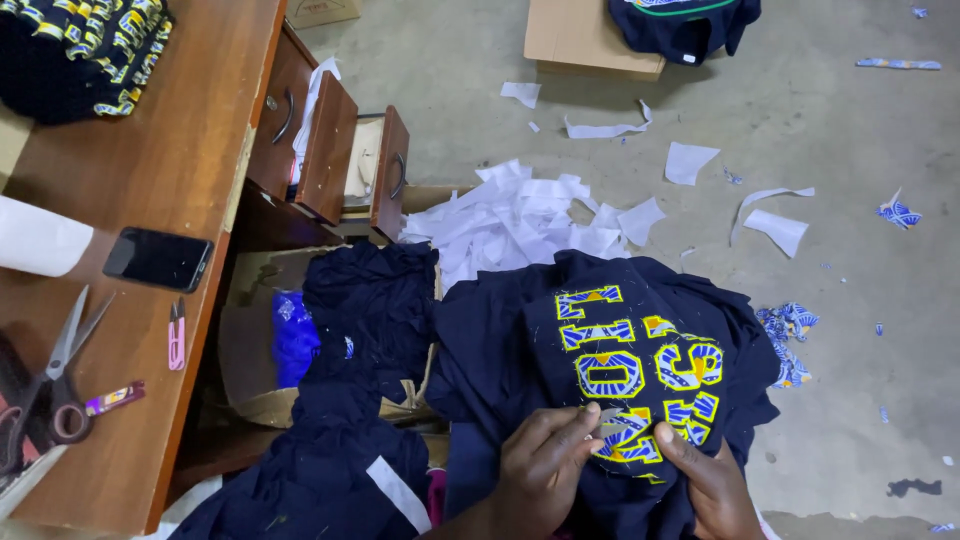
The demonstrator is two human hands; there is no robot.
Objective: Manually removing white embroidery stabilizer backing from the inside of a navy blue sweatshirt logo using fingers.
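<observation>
A dark navy garment (520,340) with blue, white and yellow embroidered patches lies over my lap. My left hand (545,465) pinches a small grey-white scrap at the edge of a patch near the garment's lower part. My right hand (715,485) grips the navy fabric just right of the patches, its fingers pressed on the cloth. Both hands sit close together at the bottom of the view.
A wooden desk (150,180) at left holds a black phone (158,259), scissors (50,380), pink snips (176,335) and stacked navy garments (80,50). Its drawers (330,150) stand open. A cardboard box (255,330) of navy cloth sits below; white paper scraps (520,215) litter the concrete floor.
</observation>
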